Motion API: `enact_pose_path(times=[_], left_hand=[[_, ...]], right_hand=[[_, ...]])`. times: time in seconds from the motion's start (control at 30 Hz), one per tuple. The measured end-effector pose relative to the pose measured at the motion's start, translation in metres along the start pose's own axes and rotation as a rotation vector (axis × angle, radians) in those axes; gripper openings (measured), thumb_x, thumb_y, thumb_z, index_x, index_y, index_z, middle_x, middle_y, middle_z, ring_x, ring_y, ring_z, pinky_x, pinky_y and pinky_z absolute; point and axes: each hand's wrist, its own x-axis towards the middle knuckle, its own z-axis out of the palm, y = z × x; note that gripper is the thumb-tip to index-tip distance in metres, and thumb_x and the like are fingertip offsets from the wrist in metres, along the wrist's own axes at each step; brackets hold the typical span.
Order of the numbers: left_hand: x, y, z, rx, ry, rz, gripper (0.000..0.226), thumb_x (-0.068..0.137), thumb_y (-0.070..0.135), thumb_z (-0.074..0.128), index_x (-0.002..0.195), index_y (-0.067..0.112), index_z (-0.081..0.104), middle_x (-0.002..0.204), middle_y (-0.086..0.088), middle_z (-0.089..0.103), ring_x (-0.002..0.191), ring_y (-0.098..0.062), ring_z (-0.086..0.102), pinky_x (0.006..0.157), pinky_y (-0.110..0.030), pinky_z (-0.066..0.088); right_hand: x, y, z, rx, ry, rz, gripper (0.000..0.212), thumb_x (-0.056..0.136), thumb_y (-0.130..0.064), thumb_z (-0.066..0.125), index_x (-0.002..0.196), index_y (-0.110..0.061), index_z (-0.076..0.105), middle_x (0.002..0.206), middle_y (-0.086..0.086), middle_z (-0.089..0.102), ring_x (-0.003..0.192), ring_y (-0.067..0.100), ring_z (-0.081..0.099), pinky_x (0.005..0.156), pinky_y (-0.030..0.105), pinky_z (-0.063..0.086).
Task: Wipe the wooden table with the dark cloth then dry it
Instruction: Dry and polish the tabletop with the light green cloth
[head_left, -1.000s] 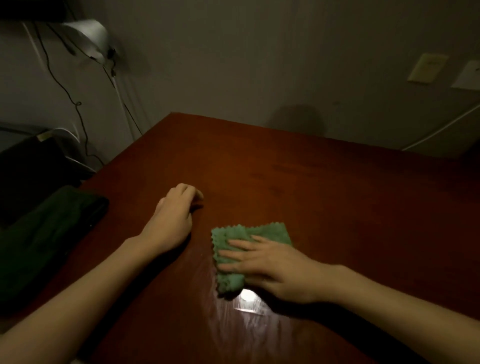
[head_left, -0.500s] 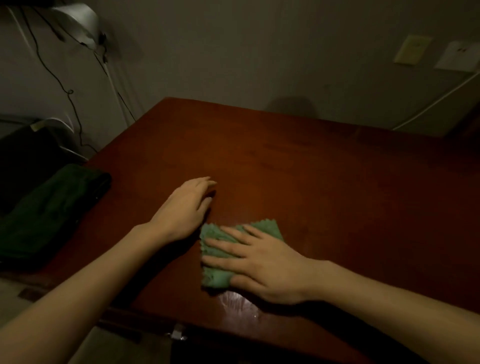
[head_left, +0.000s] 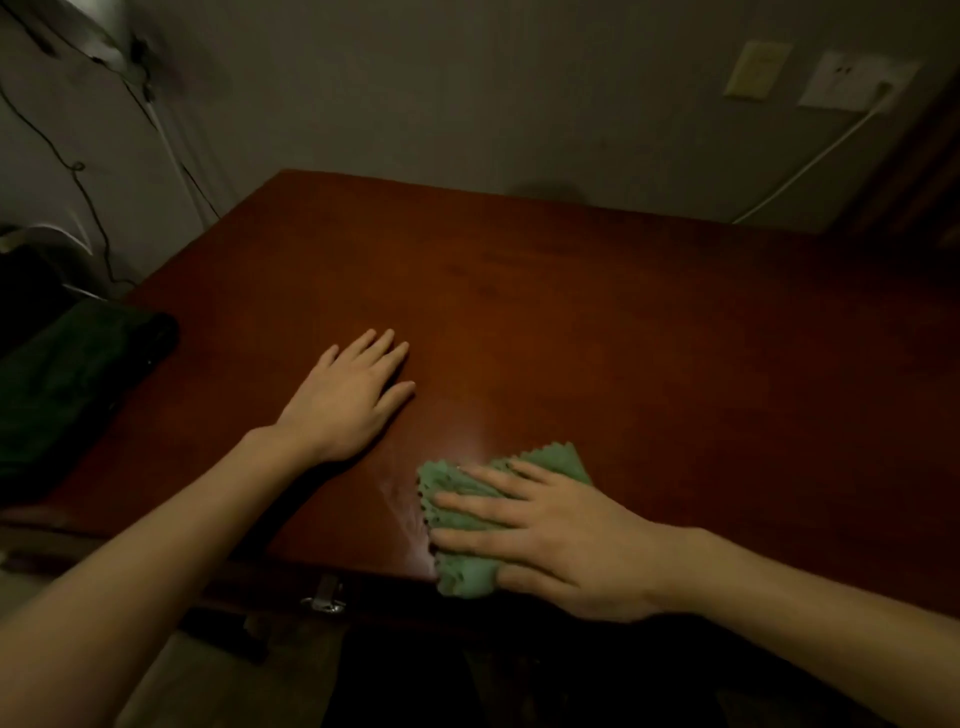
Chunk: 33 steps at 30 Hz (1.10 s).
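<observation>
Moved: right hand (head_left: 561, 540) slides green cloth (head_left: 467, 571) back to near table edge; left hand (head_left: 345, 400) flattens
Hands: right flat, pressing cloth; left spread on wooden table (head_left: 623, 338)
Progress: streaks beside cloth, far side untouched; dark cloth (head_left: 67, 384) lies at left

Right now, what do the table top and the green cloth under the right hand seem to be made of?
The table looks like reddish-brown wood with a glossy finish: faint grain and a light sheen show beside the green cloth. Solid wood or veneer cannot be told. The cloth looks like thin soft fabric, perhaps microfibre: matte, with zigzag-cut edges, lying flat under the right hand.
</observation>
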Motion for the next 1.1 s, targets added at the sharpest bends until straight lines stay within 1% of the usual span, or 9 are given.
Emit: enact_pose_path(times=[0.07,0.13,0.27,0.37,0.47,0.6,0.7,0.87,1.1], left_hand=[[-0.001,0.001,-0.001,-0.003,0.009,-0.001,0.059,0.097,0.048,0.022,0.149,0.022,0.010,0.157,0.000,0.004,0.144,-0.014,0.000,0.115,-0.040,0.003],[-0.002,0.003,-0.002,-0.006,0.011,0.002,0.059,0.097,0.047,0.022,0.149,0.021,0.012,0.157,-0.001,0.006,0.144,-0.015,0.001,0.116,-0.040,0.003],[-0.004,0.008,-0.008,-0.036,0.027,-0.002,0.057,0.098,0.043,0.028,0.148,0.018,0.017,0.157,-0.003,0.011,0.144,-0.017,0.006,0.116,-0.041,0.005],[-0.004,0.013,-0.010,-0.070,0.058,0.019,0.054,0.098,0.039,0.030,0.146,0.015,0.024,0.156,-0.005,0.015,0.143,-0.018,0.011,0.117,-0.041,0.008],[0.001,0.026,-0.010,-0.105,0.059,0.068,0.055,0.098,0.039,0.031,0.146,0.014,0.024,0.155,-0.005,0.017,0.143,-0.017,0.012,0.117,-0.039,0.012],[0.016,0.053,-0.009,-0.128,0.024,0.151,0.057,0.097,0.041,0.032,0.147,0.016,0.021,0.156,-0.004,0.015,0.143,-0.016,0.011,0.117,-0.038,0.011],[0.032,0.073,-0.007,-0.119,-0.004,0.195,0.059,0.097,0.043,0.032,0.147,0.015,0.019,0.156,-0.004,0.013,0.143,-0.016,0.010,0.117,-0.039,0.011],[0.069,0.092,-0.003,-0.070,-0.050,0.219,0.063,0.097,0.046,0.029,0.149,0.014,0.012,0.157,-0.004,0.007,0.144,-0.015,0.004,0.117,-0.039,0.004],[0.143,0.093,-0.011,-0.041,-0.029,0.156,0.058,0.100,0.037,0.024,0.149,0.012,0.006,0.157,-0.005,0.001,0.144,-0.016,-0.003,0.115,-0.039,0.000]], right_hand=[[-0.016,0.014,-0.006,-0.030,0.000,-0.034,0.053,0.098,-0.045,0.014,0.146,-0.028,0.027,0.154,-0.004,0.020,0.143,0.017,0.008,0.114,0.027,0.000],[-0.026,0.063,-0.014,-0.098,0.152,0.161,0.052,0.100,-0.042,0.019,0.140,-0.018,0.040,0.147,0.008,0.036,0.137,0.026,0.030,0.111,0.031,0.016],[-0.041,0.132,-0.034,-0.049,0.146,0.778,0.045,0.101,-0.038,0.023,0.146,-0.032,0.017,0.156,-0.002,0.016,0.144,0.020,0.009,0.114,0.038,0.007],[-0.028,0.087,-0.015,-0.082,0.152,0.558,0.054,0.096,-0.046,0.019,0.145,-0.026,0.026,0.154,0.001,0.021,0.143,0.021,0.014,0.117,0.043,0.010],[-0.039,0.017,0.000,-0.080,0.048,0.295,0.051,0.095,-0.049,0.016,0.144,-0.038,0.007,0.154,-0.015,0.001,0.142,0.008,-0.009,0.112,0.025,-0.013],[-0.066,0.019,-0.013,-0.017,0.000,0.330,0.050,0.092,-0.054,0.008,0.140,-0.042,0.001,0.150,-0.020,-0.006,0.140,0.004,-0.013,0.109,0.024,-0.013],[-0.090,0.091,-0.027,-0.158,0.105,0.592,0.059,0.094,-0.053,0.005,0.146,-0.027,0.015,0.155,-0.005,0.010,0.143,0.017,0.009,0.111,0.036,0.012],[-0.112,0.202,-0.052,-0.092,0.188,1.298,0.052,0.100,-0.045,0.012,0.149,-0.028,0.010,0.158,0.000,0.008,0.144,0.025,0.005,0.115,0.047,0.006],[0.018,0.174,-0.041,-0.130,0.152,0.907,0.052,0.101,-0.040,0.018,0.150,-0.025,0.007,0.158,0.000,0.003,0.145,0.022,0.000,0.115,0.042,0.003]])
